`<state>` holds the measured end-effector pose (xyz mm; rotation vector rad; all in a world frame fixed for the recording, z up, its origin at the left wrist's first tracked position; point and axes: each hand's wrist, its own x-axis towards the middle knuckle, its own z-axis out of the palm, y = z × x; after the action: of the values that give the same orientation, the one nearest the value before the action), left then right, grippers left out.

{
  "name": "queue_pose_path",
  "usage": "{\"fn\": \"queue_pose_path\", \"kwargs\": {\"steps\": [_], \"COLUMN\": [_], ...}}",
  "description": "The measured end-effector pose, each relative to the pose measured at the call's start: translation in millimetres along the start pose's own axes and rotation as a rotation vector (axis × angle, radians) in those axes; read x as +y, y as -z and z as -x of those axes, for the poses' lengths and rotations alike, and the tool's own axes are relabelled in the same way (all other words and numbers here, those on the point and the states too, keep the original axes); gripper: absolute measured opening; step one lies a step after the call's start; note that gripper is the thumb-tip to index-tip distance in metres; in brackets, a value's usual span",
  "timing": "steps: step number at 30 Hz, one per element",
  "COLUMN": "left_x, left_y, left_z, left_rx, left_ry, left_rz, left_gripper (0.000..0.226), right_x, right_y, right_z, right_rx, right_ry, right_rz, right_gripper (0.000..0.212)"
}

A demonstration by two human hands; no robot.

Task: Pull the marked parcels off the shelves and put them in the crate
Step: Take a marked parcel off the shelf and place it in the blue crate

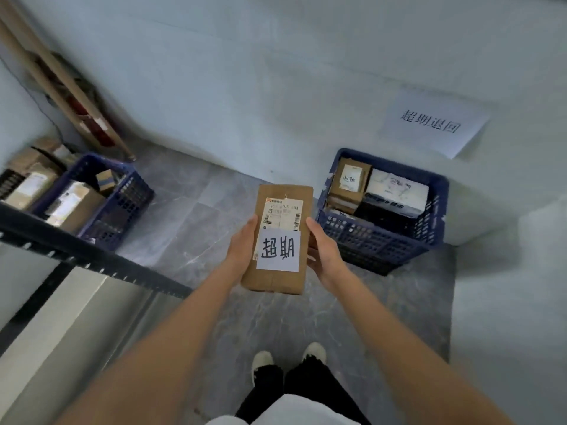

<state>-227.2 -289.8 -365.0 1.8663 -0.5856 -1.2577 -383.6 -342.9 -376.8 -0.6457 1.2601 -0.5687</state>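
Observation:
I hold a brown cardboard parcel (277, 277) with a shipping label and a white handwritten note stuck on top, out in front of me above the grey floor. My left hand (242, 246) grips its left edge and my right hand (322, 251) grips its right edge, fingers tucked underneath. Just to the right of the parcel stands a blue plastic crate (380, 240) on the floor against the wall. It holds several parcels, one brown box with a similar white note and a white box beside it.
A white paper sign (435, 124) is stuck on the wall above the crate. At the left, a dark metal shelf rail (92, 259) carries a second blue crate (119, 204) and loose boxes (30, 182). My feet (288, 357) stand on the tiled floor.

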Motion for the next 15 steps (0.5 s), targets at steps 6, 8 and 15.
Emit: {"fn": "queue_pose_path", "kwargs": {"steps": [6,8,15], "left_x": [31.8,42.2,63.0], "left_y": [-101.6,-139.3,-232.6], "left_z": [-36.0,-40.6,-72.4], "left_rx": [-0.162,-0.204,-0.343], "left_ry": [0.009,0.012,0.070], "left_rz": [-0.093,-0.102,-0.256], "left_gripper": [0.060,0.060,0.062], "right_x": [-30.7,-41.5,-69.9], "right_y": [90.7,127.2,226.8], "right_z": [-26.8,-37.0,-58.9], "right_rx": [0.181,0.216,0.245], "right_ry": [-0.002,-0.017,-0.035], "right_rz": [-0.089,-0.092,-0.113], "right_gripper": [0.044,0.046,0.049]}}
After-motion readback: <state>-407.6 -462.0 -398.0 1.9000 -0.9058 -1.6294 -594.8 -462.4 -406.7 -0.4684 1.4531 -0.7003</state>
